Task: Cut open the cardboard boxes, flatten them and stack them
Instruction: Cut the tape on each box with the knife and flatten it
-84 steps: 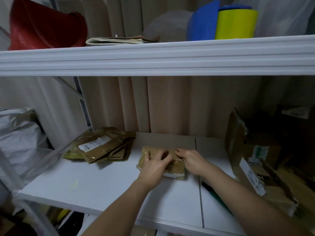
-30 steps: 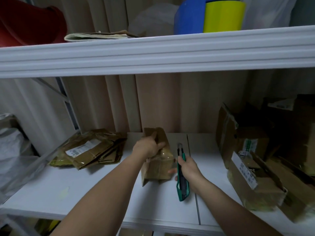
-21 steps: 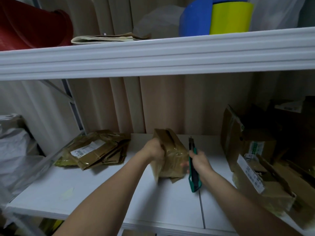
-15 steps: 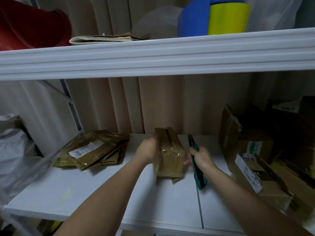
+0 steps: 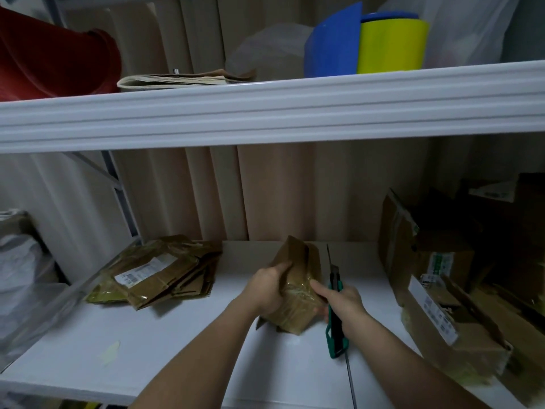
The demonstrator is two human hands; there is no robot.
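Since a moment ago, both hands are drawing the small box (image 5: 296, 286) closer and tilting it, its long axis leaning away toward the shelf (image 5: 165, 343) back. With the left hand (image 5: 267, 289) gripping its side and the right hand (image 5: 343, 302) clutching the cutter (image 5: 335, 305), blade pointing away, the cutting step is seemingly starting. Next, the blade needs lining up along the taped seam, clear of the left fingers.

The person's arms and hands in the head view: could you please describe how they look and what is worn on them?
Both forearms are bare as far as the frame shows, with no sleeves in view. The left hand and the right hand wear no gloves. No watch, ring, bracelet or marking can be seen on either wrist or on the fingers that show.
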